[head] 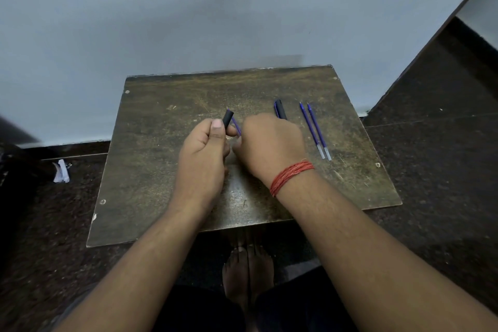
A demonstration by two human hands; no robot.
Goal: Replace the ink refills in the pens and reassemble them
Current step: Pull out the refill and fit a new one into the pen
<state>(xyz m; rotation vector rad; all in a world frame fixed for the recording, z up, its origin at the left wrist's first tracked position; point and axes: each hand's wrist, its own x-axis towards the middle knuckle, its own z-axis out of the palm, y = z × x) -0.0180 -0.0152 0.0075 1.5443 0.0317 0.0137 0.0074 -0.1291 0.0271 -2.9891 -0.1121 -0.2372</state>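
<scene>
My left hand (204, 148) grips a black plastic pen barrel (228, 118); my right hand (266, 143) pinches its blue refill (237, 125), mid-table, clear of the worn brown wooden tabletop's (151, 170) edges.

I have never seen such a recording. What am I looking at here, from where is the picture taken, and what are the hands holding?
There is no machine: a person works with bare hands. The single picture comes from a camera worn on the head, looking down. The left hand grips a black pen barrel. The right hand, with a red thread at the wrist, is curled beside it near a thin blue refill; its fingers are hidden, so its grip cannot be told. On the small wooden table lie another pen and two spare blue refills.
</scene>
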